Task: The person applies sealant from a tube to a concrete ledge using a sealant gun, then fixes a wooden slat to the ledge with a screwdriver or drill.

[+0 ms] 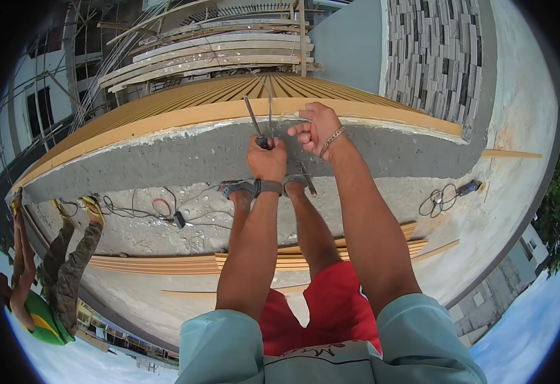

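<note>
My left hand (267, 159) is wrapped round the dark handle of a screwdriver (253, 116), its shaft pointing up toward the wooden edge board (209, 116). A thin metal rod (270, 112) stands upright just beside that fist. To the right, my right hand (318, 128) is raised over the same board, fingers curled and fingertips close together. A pale thin strand (286, 116) shows by those fingertips; what they pinch I cannot tell. Below both hands runs a grey cement ledge (190, 157).
At far left another person (43, 307) in a green shirt reaches to the ledge's end. Cables (132, 208) lie on the rough floor, with a power tool (469, 188) at right. Wooden strips (164, 264) lie behind my feet. Beyond the slatted wood (228, 89) are stacked planks (216, 54).
</note>
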{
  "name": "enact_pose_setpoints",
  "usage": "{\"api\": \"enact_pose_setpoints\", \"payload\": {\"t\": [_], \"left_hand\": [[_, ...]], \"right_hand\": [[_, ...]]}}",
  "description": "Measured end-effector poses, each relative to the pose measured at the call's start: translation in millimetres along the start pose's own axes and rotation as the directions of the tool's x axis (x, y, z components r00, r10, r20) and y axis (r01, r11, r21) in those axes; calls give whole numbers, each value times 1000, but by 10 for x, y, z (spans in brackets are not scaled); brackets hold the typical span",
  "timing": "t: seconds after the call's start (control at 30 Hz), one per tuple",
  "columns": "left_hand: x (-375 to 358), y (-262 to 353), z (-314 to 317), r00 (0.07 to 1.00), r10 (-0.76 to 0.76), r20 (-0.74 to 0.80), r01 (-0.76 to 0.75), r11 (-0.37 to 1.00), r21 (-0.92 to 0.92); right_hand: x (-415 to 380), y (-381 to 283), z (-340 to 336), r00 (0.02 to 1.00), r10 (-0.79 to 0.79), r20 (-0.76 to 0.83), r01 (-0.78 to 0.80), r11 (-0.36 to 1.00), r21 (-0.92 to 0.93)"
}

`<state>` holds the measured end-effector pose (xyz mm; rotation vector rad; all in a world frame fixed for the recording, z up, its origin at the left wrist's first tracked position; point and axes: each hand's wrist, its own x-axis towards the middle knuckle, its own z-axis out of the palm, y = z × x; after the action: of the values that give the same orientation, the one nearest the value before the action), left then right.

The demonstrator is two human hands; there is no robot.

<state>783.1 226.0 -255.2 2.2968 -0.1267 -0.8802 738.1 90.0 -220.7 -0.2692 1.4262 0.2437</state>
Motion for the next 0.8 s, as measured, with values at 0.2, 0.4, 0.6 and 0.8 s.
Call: {"api": "enact_pose_setpoints", "payload": {"t": [0.2, 0.4, 0.6, 0.8], "left_hand": [[-1101, 15, 1531, 997, 50, -57, -65, 951, -303], [-1082, 254, 1545, 992, 118, 55, -80, 889, -451], [-1216, 323, 1538, 936, 144, 322, -7, 920, -392], [-1369, 447, 1635, 890, 172, 423, -30, 947, -320]], "right_hand": [[115, -118, -1792, 991, -89, 96, 83, 995, 64], [-19, -129, -1898, 991, -133, 8, 133, 989, 70], [-184, -83, -2249, 970, -243, -21, 244, 969, 39], [-203, -96, -2276, 968, -250, -18, 250, 968, 21]]}}
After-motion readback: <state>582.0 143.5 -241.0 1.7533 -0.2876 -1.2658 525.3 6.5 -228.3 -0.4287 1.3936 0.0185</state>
